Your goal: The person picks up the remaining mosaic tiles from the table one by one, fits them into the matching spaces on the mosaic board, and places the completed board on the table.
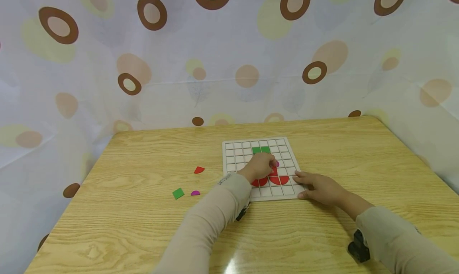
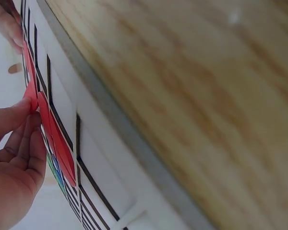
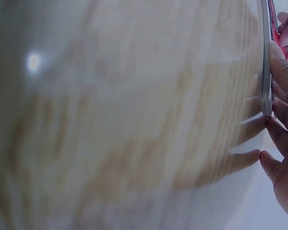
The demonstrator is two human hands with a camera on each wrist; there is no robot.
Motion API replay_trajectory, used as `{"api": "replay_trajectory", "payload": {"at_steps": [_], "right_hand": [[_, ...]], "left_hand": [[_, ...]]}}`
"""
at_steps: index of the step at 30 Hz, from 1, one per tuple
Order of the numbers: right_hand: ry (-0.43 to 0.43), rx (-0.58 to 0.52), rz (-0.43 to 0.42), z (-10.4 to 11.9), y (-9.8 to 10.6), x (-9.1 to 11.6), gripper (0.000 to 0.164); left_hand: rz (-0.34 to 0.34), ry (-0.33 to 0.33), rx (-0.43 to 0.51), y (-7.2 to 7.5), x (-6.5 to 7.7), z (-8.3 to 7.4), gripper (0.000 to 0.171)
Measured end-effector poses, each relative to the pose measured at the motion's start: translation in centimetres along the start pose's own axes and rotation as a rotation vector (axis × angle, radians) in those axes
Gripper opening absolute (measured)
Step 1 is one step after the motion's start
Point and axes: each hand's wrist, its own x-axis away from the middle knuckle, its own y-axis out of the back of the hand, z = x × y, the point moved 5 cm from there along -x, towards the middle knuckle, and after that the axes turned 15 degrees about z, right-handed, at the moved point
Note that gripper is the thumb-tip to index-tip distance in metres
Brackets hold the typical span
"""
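A white gridded board (image 1: pixel 267 192) lies on the table with colored flat tiles on it. My left hand (image 1: pixel 259 166) reaches over its middle, and in the left wrist view its thumb and fingers pinch a red tile (image 2: pixel 31 97) at the board's surface. Close by are red rounded tiles (image 1: pixel 282 180), a small purple tile (image 1: pixel 277 164) and green tiles (image 1: pixel 265 149). My right hand (image 1: pixel 320 188) touches the board's right edge near the lower corner, its fingers extended. The right wrist view shows its fingers (image 3: pixel 284 72) along the board's edge.
Loose on the wooden table (image 1: pixel 143 226), left of the board, lie a red quarter-circle tile (image 1: pixel 199 170), a green square tile (image 1: pixel 178 193) and a purple half-circle tile (image 1: pixel 195 193). A patterned curtain (image 1: pixel 222 47) hangs behind the table and along its sides.
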Motion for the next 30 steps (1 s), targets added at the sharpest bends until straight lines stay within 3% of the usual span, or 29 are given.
{"api": "replay_trajectory", "payload": {"at_steps": [11,30], "right_hand": [[0.003,-0.002,-0.005,0.04,0.15,0.14,0.06],[0.002,-0.006,0.006,0.52,0.29,0.32,0.061]], "left_hand": [[0.022,0.044,-0.016,-0.16,-0.05,0.02,0.019],[0.026,-0.018,-0.072,-0.33,-0.09,-0.02,0.013]]}}
